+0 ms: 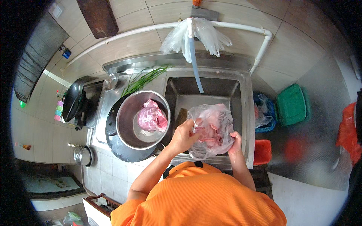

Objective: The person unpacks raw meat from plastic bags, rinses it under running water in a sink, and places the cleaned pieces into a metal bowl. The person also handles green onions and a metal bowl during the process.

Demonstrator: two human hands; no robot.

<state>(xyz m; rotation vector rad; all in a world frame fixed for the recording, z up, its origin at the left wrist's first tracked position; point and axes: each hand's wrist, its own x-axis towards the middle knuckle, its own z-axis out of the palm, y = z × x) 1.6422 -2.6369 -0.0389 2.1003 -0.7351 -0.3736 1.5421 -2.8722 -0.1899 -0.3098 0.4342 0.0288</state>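
Observation:
Over the stainless steel sink (245,113) I hold a clear plastic bag (208,152) with raw meat (210,132) inside. My left hand (182,137) pinches the bag's left side. On the opposite side, my right hand (235,143) grips the plastic at its edge. Left of the sink stands a deep metal pot (125,124), with a large piece of raw pink meat (152,117) lying in it. The pot rests on a round black board (121,151). A pale blue hose (195,66) hangs down into the sink from a white pipe.
Green stalks (145,80) and a small metal bowl (110,81) lie behind the pot. Plastic bags (209,35) hang on the white wall pipe (135,33). Right of the sink are a blue basket (267,124), a green basin (292,104) and a red container (262,152). A black wok (73,101) stands far left.

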